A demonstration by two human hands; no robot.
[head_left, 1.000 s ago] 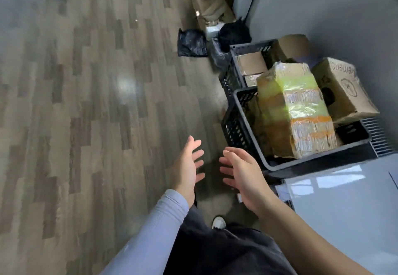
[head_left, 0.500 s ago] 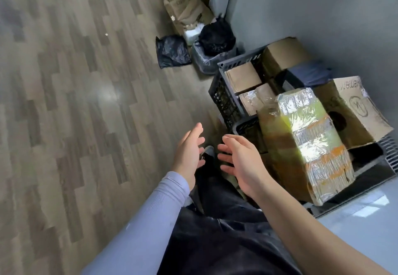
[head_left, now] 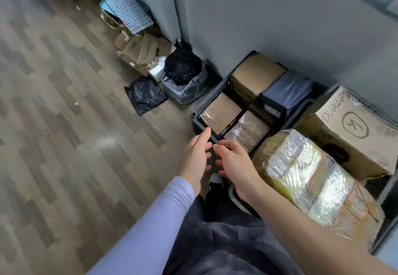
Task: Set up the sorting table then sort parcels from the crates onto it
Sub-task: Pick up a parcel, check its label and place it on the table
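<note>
While both hands reached forward, nothing was held.
Far crate (head_left: 197, 121): dark plastic, centre right of the frame against the grey wall (head_left: 280, 16), packed with parcels.
Parcels in it: a flat brown box (head_left: 219, 113) at its near left corner, a film-wrapped brown parcel (head_left: 247, 130) just beside that, a larger brown box (head_left: 256, 76) and a blue-topped box (head_left: 286, 91) behind.
Near parcels: a big parcel in shiny film with yellow and orange bands (head_left: 312, 179) at lower right; a printed carton (head_left: 353, 132) tilted behind it, touching it.
Left hand (head_left: 197, 158): centre frame, fingers straight and apart, empty, fingertips at the far crate's near rim.
Right hand (head_left: 235, 162): just beside the left, fingers loosely spread, empty.
Floor (head_left: 64, 123): wood-pattern, filling the left half.
Upper centre: black bags (head_left: 145, 95), flattened cardboard (head_left: 140, 50), a white mesh panel (head_left: 122, 3).
</note>
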